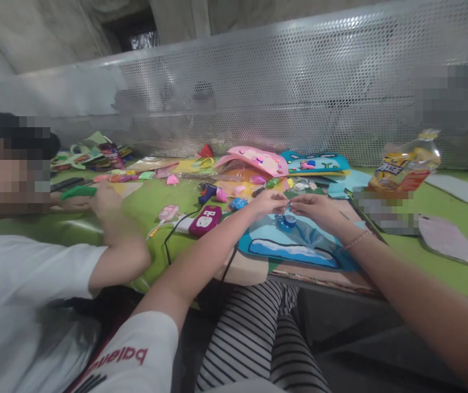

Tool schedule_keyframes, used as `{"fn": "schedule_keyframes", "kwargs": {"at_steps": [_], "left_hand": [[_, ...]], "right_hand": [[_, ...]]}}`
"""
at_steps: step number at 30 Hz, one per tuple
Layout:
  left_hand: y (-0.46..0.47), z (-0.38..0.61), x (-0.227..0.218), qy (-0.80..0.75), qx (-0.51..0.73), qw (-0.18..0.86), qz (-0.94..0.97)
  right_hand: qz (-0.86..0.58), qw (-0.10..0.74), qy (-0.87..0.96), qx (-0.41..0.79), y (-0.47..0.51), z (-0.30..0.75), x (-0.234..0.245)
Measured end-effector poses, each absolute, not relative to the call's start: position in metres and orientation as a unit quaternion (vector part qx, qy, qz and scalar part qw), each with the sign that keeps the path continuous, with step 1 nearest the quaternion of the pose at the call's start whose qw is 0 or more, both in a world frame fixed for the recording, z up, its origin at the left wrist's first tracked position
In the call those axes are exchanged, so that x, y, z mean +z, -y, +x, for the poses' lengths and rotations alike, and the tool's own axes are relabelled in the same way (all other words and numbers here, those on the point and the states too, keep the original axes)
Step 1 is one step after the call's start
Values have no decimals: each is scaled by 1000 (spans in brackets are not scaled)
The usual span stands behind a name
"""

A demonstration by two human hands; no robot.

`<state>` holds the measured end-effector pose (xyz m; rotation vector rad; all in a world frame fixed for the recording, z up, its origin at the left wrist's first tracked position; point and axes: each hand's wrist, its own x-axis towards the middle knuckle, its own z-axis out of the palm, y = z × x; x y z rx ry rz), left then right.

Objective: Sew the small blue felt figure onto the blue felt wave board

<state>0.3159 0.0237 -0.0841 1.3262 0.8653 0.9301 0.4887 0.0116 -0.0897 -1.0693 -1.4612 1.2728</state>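
My left hand [270, 202] and my right hand [315, 208] meet fingertip to fingertip above a blue sheet. Both are closed in a pinch; between the fingertips is a tiny bluish spot, too small to name. Under them lies the blue sheet [258, 232], with a black-outlined white and blue cloud-like shape along its near edge. On it rests a blue lump [286, 221], beside a crumpled clear wrapper [311, 234]. Another bright blue lump [239, 204] sits just left of my left hand.
A purple device [205, 220] with a cable lies left of the sheet. Pink [254, 159] and blue decorated pieces [319, 163] stand behind, among several coloured lumps. A bottle [406, 166] and a phone [450, 239] are right. A co-worker's arm [121, 234] reaches over the table's left side.
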Motion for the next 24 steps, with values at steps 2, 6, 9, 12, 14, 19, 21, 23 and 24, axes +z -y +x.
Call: {"fn": "schedule_keyframes", "kwargs": {"at_steps": [2,6,9,12,14,19,21,23,24], "left_hand": [[-22,316,-83,-376,397,608,576],[-20,317,-80,-386,387,607,576],[-20,317,-78,-387,384,602,583],[-20,316,-79,-380,384,596,594],[-21,316,-80,-380,383,595,596],[-23,317,-80,-399,393,583,589],[-22,317,-79,-404,400,577,586],[-20,318,-77,-407,405,572,585],[-20,318,-76,-409,405,572,585]], "right_hand": [[-436,450,596,503,-11,488,-89],[-435,452,604,491,-9,487,-88],[-438,463,597,488,-10,487,-88],[-437,474,592,485,-11,488,-89],[-438,477,590,482,-12,488,-89],[-460,479,588,462,-11,487,-87],[-465,480,588,455,-10,487,-85],[-467,481,591,449,-10,487,-85],[-467,480,593,447,-10,487,-85]]}}
